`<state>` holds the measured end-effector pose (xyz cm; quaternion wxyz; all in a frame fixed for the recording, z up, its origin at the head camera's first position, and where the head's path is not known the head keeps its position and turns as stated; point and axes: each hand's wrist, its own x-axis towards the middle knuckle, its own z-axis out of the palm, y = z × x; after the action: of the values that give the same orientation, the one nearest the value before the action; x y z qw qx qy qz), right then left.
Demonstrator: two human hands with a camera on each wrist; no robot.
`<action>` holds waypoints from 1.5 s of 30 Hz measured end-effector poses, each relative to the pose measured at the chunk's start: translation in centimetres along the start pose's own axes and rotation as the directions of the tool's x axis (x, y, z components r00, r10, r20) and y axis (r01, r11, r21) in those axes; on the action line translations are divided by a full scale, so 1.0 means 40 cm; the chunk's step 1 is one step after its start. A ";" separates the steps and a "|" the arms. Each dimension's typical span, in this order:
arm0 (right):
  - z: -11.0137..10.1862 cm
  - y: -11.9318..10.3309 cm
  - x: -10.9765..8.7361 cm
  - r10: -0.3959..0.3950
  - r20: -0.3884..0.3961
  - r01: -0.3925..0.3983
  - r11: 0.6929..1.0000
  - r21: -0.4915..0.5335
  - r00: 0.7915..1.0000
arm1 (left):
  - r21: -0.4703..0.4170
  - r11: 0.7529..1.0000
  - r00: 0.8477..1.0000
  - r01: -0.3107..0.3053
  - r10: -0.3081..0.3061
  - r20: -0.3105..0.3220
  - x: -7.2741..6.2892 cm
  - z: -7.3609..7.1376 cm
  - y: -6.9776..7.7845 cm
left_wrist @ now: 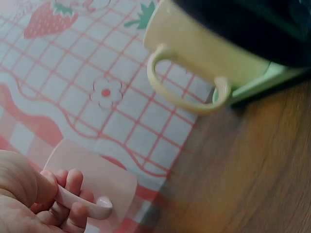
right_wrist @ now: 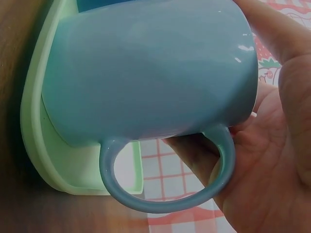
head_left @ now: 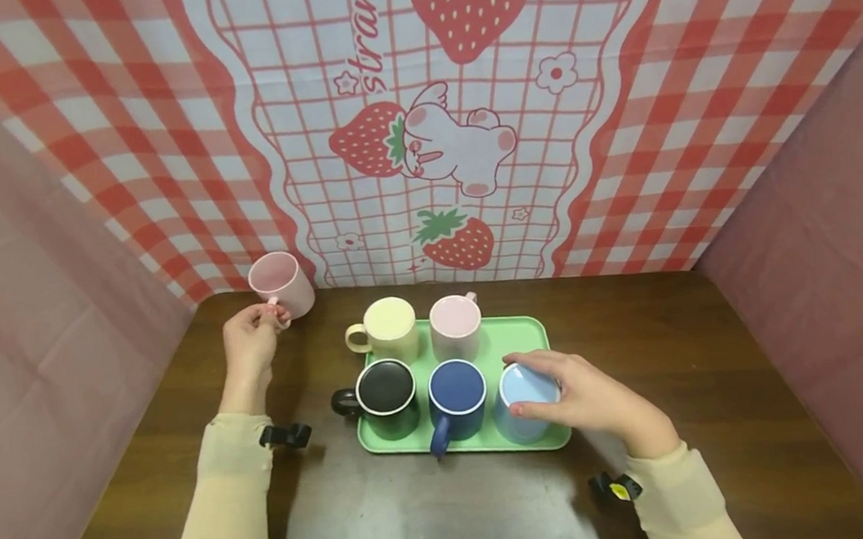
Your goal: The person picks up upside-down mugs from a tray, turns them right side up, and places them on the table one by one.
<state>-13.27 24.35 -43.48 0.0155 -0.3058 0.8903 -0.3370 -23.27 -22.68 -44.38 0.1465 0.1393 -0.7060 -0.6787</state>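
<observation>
At the back left corner, my left hand [head_left: 252, 336] pinches the handle of a pink mug [head_left: 293, 289], its mouth facing up. The left wrist view shows thumb and fingers around that handle [left_wrist: 85, 206]. My right hand [head_left: 590, 392] grips a light blue mug [head_left: 524, 413] at its upper end, thumb on the near side and fingers on the far side. This mug is upside down at the right end of a green tray [head_left: 511, 339]; in the right wrist view its handle [right_wrist: 165, 206] points away from the tray's middle.
Also upside down on the tray are a yellow mug [head_left: 390, 327], a pale pink mug [head_left: 455, 322], a black mug [head_left: 388, 398] and a navy mug [head_left: 457, 393]. A strawberry-print cloth [head_left: 453, 143] hangs behind the wooden table [head_left: 678, 352], with pink cloth at both sides.
</observation>
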 end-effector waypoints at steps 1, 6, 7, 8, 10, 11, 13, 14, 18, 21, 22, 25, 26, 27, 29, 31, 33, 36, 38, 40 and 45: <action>0.001 -0.001 0.001 -0.004 0.001 0.004 1.000 0.002 1.000 | 0.000 1.000 1.000 0.001 -0.001 -0.005 0.003 -0.006 -0.005; 0.005 -0.003 0.005 -0.007 0.010 0.006 1.000 0.013 1.000 | 0.016 1.000 1.000 -0.016 0.017 -0.024 0.015 -0.027 -0.025; 0.005 -0.002 0.005 -0.004 0.011 0.004 1.000 0.013 1.000 | 0.015 1.000 0.999 -0.024 0.025 -0.026 0.018 -0.029 -0.028; 0.005 -0.002 0.005 -0.001 0.012 0.001 1.000 0.013 1.000 | 0.016 0.999 0.999 -0.030 0.030 -0.028 0.021 -0.032 -0.032; 0.004 -0.002 0.005 0.004 0.012 -0.004 1.000 0.012 1.000 | 0.018 0.999 0.999 -0.036 0.037 -0.034 0.026 -0.035 -0.040; 0.004 -0.002 0.005 0.008 0.013 -0.008 1.000 0.014 1.000 | 0.018 0.999 0.999 -0.038 0.039 -0.035 0.029 -0.037 -0.043; 0.004 -0.001 0.004 0.013 0.012 -0.013 1.000 0.012 1.000 | 0.016 0.999 0.999 -0.036 0.037 -0.037 0.034 -0.039 -0.051; 0.004 -0.001 0.004 0.015 0.012 -0.015 1.000 0.013 1.000 | 0.016 0.999 0.999 -0.034 0.034 -0.038 0.037 -0.040 -0.054; 0.004 0.001 0.005 0.021 0.016 -0.021 1.000 0.012 1.000 | 0.017 1.000 0.999 -0.022 0.022 -0.047 0.044 -0.046 -0.065; 0.005 0.002 0.007 0.025 0.020 -0.025 1.000 0.012 0.999 | 0.019 1.000 0.998 -0.012 0.013 -0.057 0.045 -0.050 -0.070; 0.004 0.003 0.007 0.027 0.020 -0.027 1.000 0.012 0.999 | 0.023 1.000 0.998 -0.009 0.011 -0.059 0.046 -0.051 -0.072; 0.002 0.003 0.007 0.042 0.023 -0.042 0.999 0.016 0.999 | 0.026 1.000 0.998 0.000 0.001 -0.059 0.048 -0.054 -0.075; 0.002 0.003 0.007 0.047 0.025 -0.048 0.999 0.018 0.999 | 0.027 1.000 0.998 0.004 -0.003 -0.059 0.049 -0.054 -0.075; 0.001 0.003 0.007 0.053 0.027 -0.053 0.998 0.020 0.998 | 0.027 1.000 0.998 0.009 -0.007 -0.059 0.050 -0.055 -0.075; -0.001 0.001 0.008 0.061 0.034 -0.062 0.998 0.028 0.998 | 0.027 1.000 0.998 0.016 -0.015 -0.060 0.051 -0.057 -0.075; -0.002 0.000 0.009 0.065 0.041 -0.067 0.997 0.032 0.997 | 0.028 0.999 0.998 0.023 -0.021 -0.058 0.051 -0.058 -0.073; -0.003 0.000 0.009 0.067 0.043 -0.068 0.997 0.032 0.997 | 0.039 0.999 0.998 0.028 -0.026 -0.051 0.051 -0.060 -0.071; -0.003 0.000 0.009 0.060 0.041 -0.061 0.998 0.025 0.997 | 0.068 0.997 0.999 0.036 -0.034 -0.035 0.050 -0.065 -0.067; -0.003 0.000 0.010 0.054 0.039 -0.055 0.998 0.022 0.998 | 0.091 0.995 0.999 0.041 -0.039 -0.026 0.048 -0.068 -0.064; -0.002 0.001 0.010 0.050 0.037 -0.051 0.998 0.022 0.998 | 0.109 0.993 0.999 0.046 -0.044 -0.018 0.048 -0.071 -0.061; -0.002 0.002 0.010 0.062 0.040 -0.063 0.998 0.027 0.997 | 0.150 0.988 0.999 0.043 -0.041 -0.016 0.048 -0.071 -0.057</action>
<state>-13.65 24.23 -43.41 0.0479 -0.2842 0.8942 -0.3427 -23.91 -26.13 -46.53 0.1259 0.1689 -0.7512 -0.6256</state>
